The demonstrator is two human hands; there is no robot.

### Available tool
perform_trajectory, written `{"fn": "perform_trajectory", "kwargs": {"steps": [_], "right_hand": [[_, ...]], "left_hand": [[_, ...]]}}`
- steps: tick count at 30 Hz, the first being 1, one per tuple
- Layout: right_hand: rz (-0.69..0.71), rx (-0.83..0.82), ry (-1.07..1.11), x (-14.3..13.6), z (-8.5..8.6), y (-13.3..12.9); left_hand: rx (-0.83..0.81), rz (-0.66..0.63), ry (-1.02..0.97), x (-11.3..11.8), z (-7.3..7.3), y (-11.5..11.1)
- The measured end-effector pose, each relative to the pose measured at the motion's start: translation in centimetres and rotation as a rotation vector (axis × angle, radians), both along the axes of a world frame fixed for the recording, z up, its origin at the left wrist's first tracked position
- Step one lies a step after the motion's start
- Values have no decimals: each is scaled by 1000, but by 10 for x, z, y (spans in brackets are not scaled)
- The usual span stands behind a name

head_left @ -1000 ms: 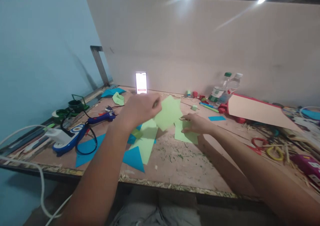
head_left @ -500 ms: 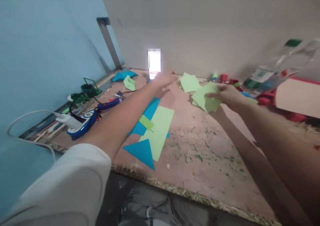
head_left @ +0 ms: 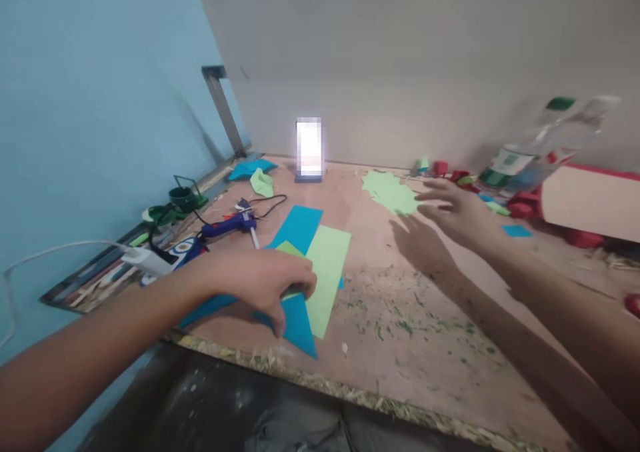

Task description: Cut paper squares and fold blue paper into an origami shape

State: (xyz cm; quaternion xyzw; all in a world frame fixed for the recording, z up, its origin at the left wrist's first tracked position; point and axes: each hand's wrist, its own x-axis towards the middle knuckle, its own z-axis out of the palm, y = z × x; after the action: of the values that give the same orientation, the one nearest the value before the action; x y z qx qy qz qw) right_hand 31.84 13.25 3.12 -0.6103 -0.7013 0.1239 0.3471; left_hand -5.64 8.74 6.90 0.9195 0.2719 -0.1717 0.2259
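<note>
My left hand point(head_left: 273, 282) hovers over or touches the blue and light green papers in the near middle. Its fingers curve and the thumb stands apart from them, nothing visible between. Under and beside it are a blue paper triangle point(head_left: 300, 329), a light green paper sheet point(head_left: 330, 259) and a blue paper strip point(head_left: 301, 227). Part of a smaller green paper piece point(head_left: 290, 249) shows behind the knuckles. At the right, my right hand point(head_left: 453, 212) is open, fingers spread beside a loose pile of light green papers point(head_left: 393, 192).
A lit phone point(head_left: 309, 149) stands against the back wall. Left lie a blue glue gun point(head_left: 227, 225), a power strip point(head_left: 187, 249) with a white plug, and folded blue paper point(head_left: 253, 169). Plastic bottles point(head_left: 510, 165) and red pieces point(head_left: 525, 205) sit at right. Green scraps point(head_left: 405, 325) dot the board.
My left hand has come back from near the phone to the near papers. My right hand has let go of the green papers, which now lie together in one pile.
</note>
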Motion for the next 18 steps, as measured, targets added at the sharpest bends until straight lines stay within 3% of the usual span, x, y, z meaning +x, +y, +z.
{"fn": "perform_trajectory", "kwargs": {"steps": [2, 5, 9, 11, 15, 17, 18], "right_hand": [[17, -15, 17, -1, 1, -18], [12, -41, 82, -3, 0, -39], [15, -104, 176, -14, 2, -56], [45, -152, 218, -26, 6, -61], [144, -240, 349, -58, 15, -77], [139, -287, 578, -72, 10, -91], [146, -289, 631, -78, 3, -97]], "left_hand": [[35, -8, -54, -4, -5, -8], [-45, 26, -113, -6, -6, -11], [-255, 114, -194, -1, 5, -5], [-281, 157, -286, 9, 12, 1], [-187, 484, -780, 44, 8, 16], [-378, 734, -1090, 65, -2, 17], [-408, 782, -1150, 75, -8, 14]]}}
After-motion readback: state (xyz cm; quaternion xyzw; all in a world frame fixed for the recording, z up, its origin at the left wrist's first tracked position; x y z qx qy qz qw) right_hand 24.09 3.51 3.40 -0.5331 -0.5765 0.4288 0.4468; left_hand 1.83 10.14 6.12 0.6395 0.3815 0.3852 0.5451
